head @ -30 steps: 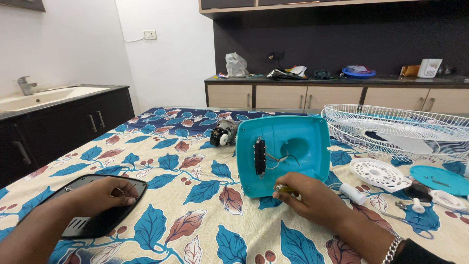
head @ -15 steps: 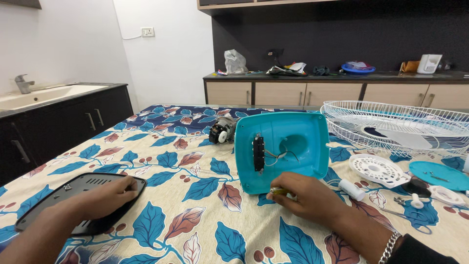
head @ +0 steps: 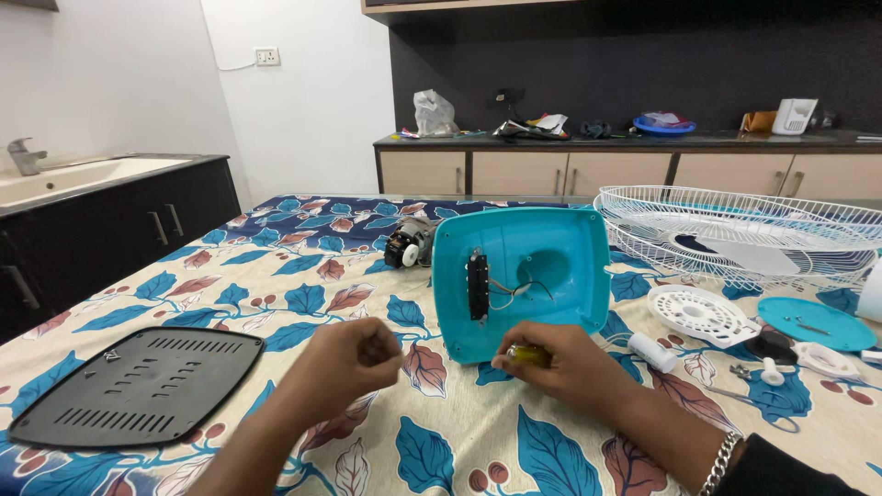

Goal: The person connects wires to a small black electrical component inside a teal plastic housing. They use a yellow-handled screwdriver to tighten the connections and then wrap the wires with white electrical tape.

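sink: far left of the frame, a pale basin with a tap point(head: 26, 156) set in dark cabinets, well apart from the work.
black grille plate: lower left, the dark vented plate point(head: 138, 386) lies flat on the leaf-print cloth of the counter point(head: 276, 294), apart from both hands.
left hand: centre-left, the left hand point(head: 354, 354) is curled into a loose fist above the cloth, fingertips pinched together; whether a small part sits in the pinch cannot be told.
motor: upper centre, a small black and silver motor point(head: 409, 246) lies just beside the left edge of the blue housing.
blue housing: centre, the turquoise fan base shell point(head: 519, 276) stands tilted on its lower edge, its hollow inside facing the camera, with a black switch block and loose wires showing.
right hand: centre-right, the right hand point(head: 565, 363) is closed around a yellow-handled screwdriver point(head: 528, 354), its tip near the shell's lower edge.
small parts: right, a white round cover point(head: 700, 314), a blue disc point(head: 816, 323), a white cylinder and screws lie scattered on the cloth.
fan guard: upper right, the white wire guard point(head: 744, 230) rests on the counter.
risk: the shell looks unsupported, so a push from the tool could tip it; the loose wires could snag; screws could get lost in the busy pattern.
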